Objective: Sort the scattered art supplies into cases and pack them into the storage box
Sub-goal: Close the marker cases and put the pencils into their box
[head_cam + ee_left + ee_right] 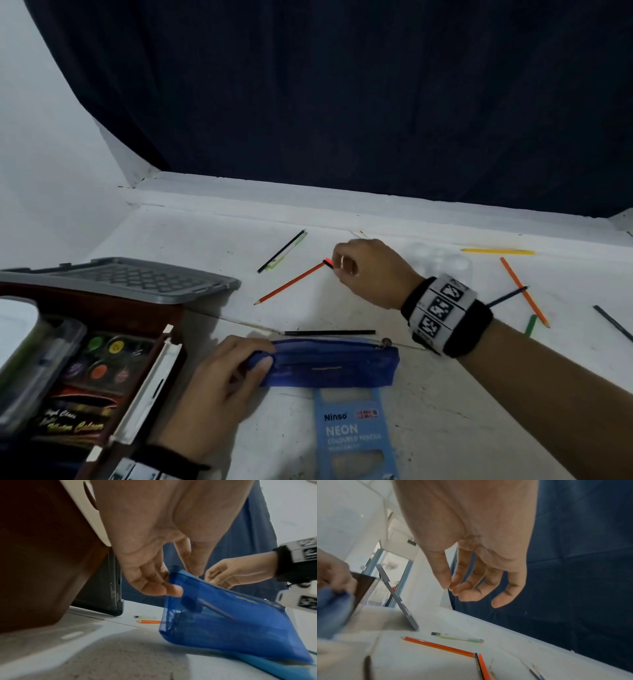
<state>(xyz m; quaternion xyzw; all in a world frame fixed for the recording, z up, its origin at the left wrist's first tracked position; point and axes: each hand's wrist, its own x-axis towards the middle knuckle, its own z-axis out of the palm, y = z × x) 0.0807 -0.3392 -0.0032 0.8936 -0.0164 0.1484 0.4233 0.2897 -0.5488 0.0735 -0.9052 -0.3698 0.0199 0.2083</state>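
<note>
A blue mesh pouch [335,366] lies near the front of the white table. My left hand [263,356] grips its left end, thumb on the front [173,586] and fingers behind the pouch [231,626]. My right hand [337,265] hovers over the red-capped end of an orange pencil [291,282]. The right wrist view shows this hand [452,588] loosely curled and holding nothing, with the orange pencil [436,646] flat on the table below. A black pencil [329,332] lies just behind the pouch.
The dark brown storage box [102,301] stands at the left, holding a watercolour set [99,359], with a grey lid [137,279] behind it. A blue Neon pencil packet [356,435] lies under the pouch. Several loose pencils, including a yellow pencil [496,251], lie at the right.
</note>
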